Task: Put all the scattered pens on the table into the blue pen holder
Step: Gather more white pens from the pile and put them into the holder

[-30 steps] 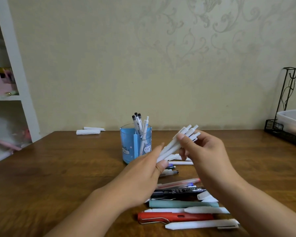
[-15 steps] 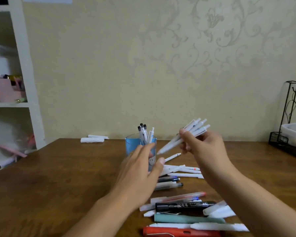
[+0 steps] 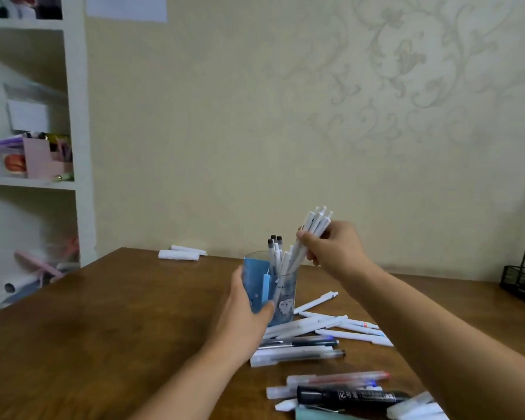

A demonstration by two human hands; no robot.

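Pens: a bundle of white pens (image 3: 311,234) gripped in the right hand (image 3: 334,250), thumb and fingers closed round the barrels. Bundle tilted, clicker ends up and to the right above the hand, tips angled down and left into the mouth of the blue pen holder (image 3: 281,294). Cannot tell whether the tips touch the bottom.

Left hand (image 3: 246,316) wrapped round the near-left side of the holder, thumb across its front wall, fingers behind; grasp firm, holder standing on the wooden table (image 3: 119,328).

Holder contents: several white pens with dark clicker ends (image 3: 274,242), upright, just left of the bundle held by the right hand.

Below the right forearm, just right of the left hand: loose white pens (image 3: 331,324) lying crossed on the table, near the holder's base. Nearer the body from the left hand: clear-barrelled gel pens (image 3: 297,356), then a red-tipped pen (image 3: 340,378), a black marker (image 3: 349,397) and a teal pen (image 3: 312,415) at the bottom edge.

Beyond the left hand, well apart at the table's far edge: two white rolled items (image 3: 181,253), kind unclear.
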